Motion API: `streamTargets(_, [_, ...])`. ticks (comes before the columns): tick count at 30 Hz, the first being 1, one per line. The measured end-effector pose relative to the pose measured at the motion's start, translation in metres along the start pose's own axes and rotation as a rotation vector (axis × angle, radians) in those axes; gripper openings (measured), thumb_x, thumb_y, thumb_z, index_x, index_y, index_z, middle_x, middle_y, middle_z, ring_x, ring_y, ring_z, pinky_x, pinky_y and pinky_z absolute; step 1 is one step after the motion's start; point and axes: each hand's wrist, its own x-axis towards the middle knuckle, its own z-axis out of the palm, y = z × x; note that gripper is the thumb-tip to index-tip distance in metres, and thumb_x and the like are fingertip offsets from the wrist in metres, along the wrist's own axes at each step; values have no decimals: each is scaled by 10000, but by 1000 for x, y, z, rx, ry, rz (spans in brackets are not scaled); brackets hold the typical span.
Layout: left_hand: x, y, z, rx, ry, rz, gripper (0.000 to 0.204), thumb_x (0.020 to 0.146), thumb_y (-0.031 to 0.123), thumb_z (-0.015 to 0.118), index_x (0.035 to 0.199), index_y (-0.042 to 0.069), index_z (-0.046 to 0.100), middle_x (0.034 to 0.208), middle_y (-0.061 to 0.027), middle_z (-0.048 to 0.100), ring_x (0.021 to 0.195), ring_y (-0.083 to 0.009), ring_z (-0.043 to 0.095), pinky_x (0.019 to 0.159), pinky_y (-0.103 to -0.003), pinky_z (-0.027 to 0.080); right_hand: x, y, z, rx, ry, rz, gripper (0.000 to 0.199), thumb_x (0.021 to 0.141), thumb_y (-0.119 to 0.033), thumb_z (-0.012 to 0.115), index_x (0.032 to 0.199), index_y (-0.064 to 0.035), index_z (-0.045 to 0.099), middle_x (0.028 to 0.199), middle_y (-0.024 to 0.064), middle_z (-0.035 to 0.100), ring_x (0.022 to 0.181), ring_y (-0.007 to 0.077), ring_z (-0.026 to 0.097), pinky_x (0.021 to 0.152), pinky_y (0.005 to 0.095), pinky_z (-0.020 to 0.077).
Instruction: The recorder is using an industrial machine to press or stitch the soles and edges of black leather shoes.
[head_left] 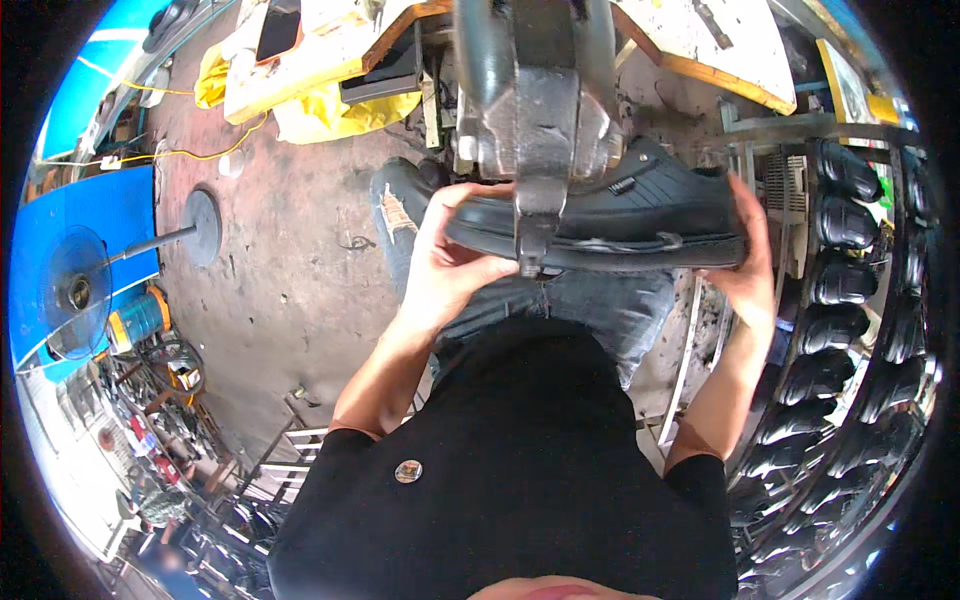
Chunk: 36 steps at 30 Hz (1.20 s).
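A black leather shoe [640, 205] lies sideways across the middle, its toe to the left and heel to the right. My left hand [447, 255] is closed around the toe, thumb along the sole edge. At the heel, my right hand [748, 258] grips from behind, fingers on the heel's back and thumb at the sole. A dark metal machine head [540, 130] comes down in front of me, and its narrow foot [533, 235] overlaps the shoe's front part at the sole edge. A loose greyish strip shows along the sole's side. The machine head hides part of the shoe's upper.
Racks with several black shoes [845, 222] line the right side. Ahead are white worktops with wooden edges [330, 75], a phone [279, 30] and a yellow bag [335, 115]. A standing fan [80, 290] is at the left, near blue panels [125, 210]. A yellow cable crosses the floor.
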Motion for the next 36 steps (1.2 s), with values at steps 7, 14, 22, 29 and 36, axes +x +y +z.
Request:
streamTargets(7, [11, 22, 28, 170, -202, 34, 708, 756, -76, 837, 1387, 5, 526, 1448, -166, 570, 1338, -229, 540, 1116, -377, 437, -21, 54, 28, 325, 109, 116, 1160, 549, 94, 832, 1591, -43, 341, 1662, 129, 332, 1536, 276, 302, 1268, 422, 217])
streamTargets(14, [11, 14, 29, 79, -168, 77, 678, 793, -53, 812, 1403, -20, 518, 1459, -205, 565, 1320, -269, 572, 1110, -426, 458, -16, 32, 5, 116, 81, 25, 1140, 552, 101, 828, 1583, -42, 363, 1659, 113, 340, 1509, 257, 348, 1242, 414, 289])
streamTargets(22, [-5, -7, 13, -123, 7, 74, 810, 788, -107, 778, 1491, 68, 416, 1456, -210, 564, 1323, -288, 571, 1090, -421, 485, -9, -5, -2, 25, 91, -14, 1174, 487, 25, 895, 1554, -20, 407, 1612, 132, 418, 1461, 262, 417, 1230, 401, 309])
streamTargets(29, [-7, -17, -8, -437, 35, 44, 811, 854, -18, 785, 1540, 55, 357, 1550, -184, 469, 1264, -225, 601, 1043, -380, 523, -8, -66, 14, -62, 97, -81, 1228, 421, 33, 925, 1537, 5, 414, 1524, 155, 502, 1383, 274, 505, 1188, 400, 375])
streamTargets(36, [-21, -22, -39, -627, 97, -52, 734, 976, 62, 676, 1598, 128, 292, 1600, -196, 391, 1365, -291, 542, 1089, -455, 508, -8, -92, 48, -95, 98, -135, 1110, 435, -19, 956, 1456, 26, 522, 1517, 196, 501, 1429, 324, 459, 1202, 434, 341])
